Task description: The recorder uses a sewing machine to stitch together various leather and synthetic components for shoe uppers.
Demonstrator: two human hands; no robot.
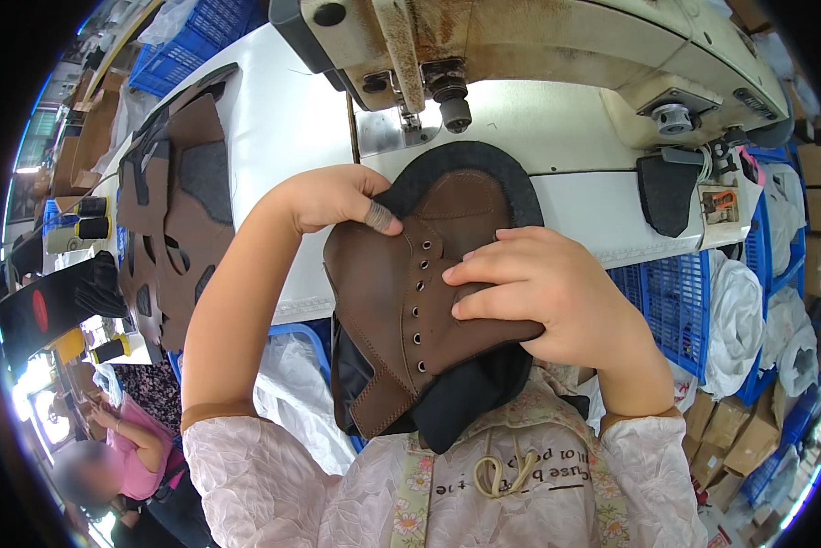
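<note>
A brown leather boot upper [374, 292] with black lining and a row of metal eyelets is held in front of my chest, its rounded toe end toward the sewing machine [520, 46]. My left hand [346, 203] pinches its upper left edge, the thumb on the leather beside the black border and a grey wrap around one digit. My right hand [538, 292] grips the right side, fingers lying across the leather near the eyelets; its thumb is hidden. The presser foot [410, 119] stands just beyond the toe, apart from it.
Brown and black cut leather pieces [186, 183] lie stacked on the left of the white table [282, 110]. A black piece [663, 194] rests at the right. Blue crates [675, 301] with white bags stand below right. Another person [141, 438] in pink sits at lower left.
</note>
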